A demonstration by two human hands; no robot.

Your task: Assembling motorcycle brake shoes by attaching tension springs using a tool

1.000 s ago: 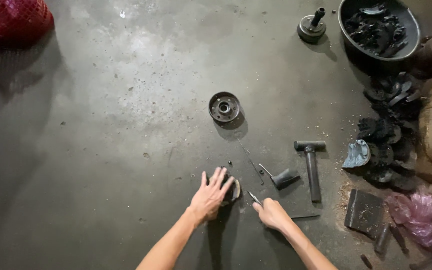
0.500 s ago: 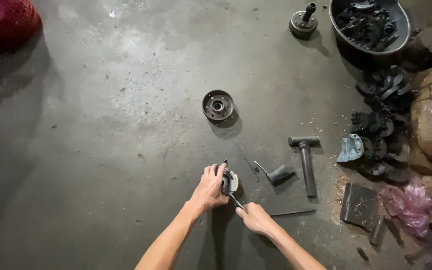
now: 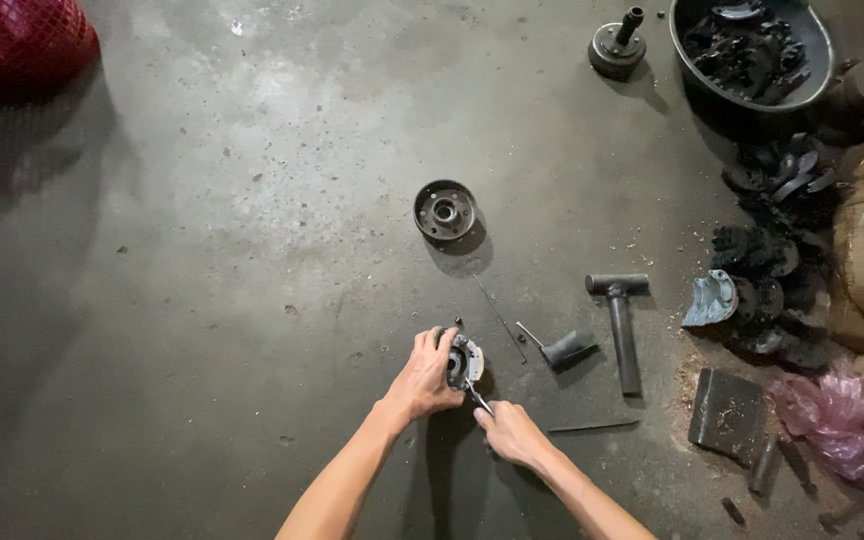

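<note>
grey concrete floor (image 3: 202,250) fills the head view, stained and dusty, with both bare arms reaching in from the bottom edge. the left hand (image 3: 425,378) is curled around a small round metal part (image 3: 462,362) that sits on the floor just below the middle of the frame, fingers wrapped over its left side and top, closed on it. the right hand (image 3: 512,432) sits just beside it, lower right, fingers pinched shut on a thin metal tool (image 3: 479,400) whose tip meets the round part.

up the floor from the hands lies a dark round hub (image 3: 446,210), well apart. to the right of the hands are a short grey angled piece (image 3: 564,348) and a hammer (image 3: 620,322) lying flat, head away from the person. further right, a heap of black parts (image 3: 777,250), a dark flat block (image 3: 728,412) and a pink plastic bag (image 3: 830,412). a black tub (image 3: 820,50) of parts stands top right, another hub with a shaft (image 3: 616,42) near it, and a red mesh sack (image 3: 17,38) top left.
</note>
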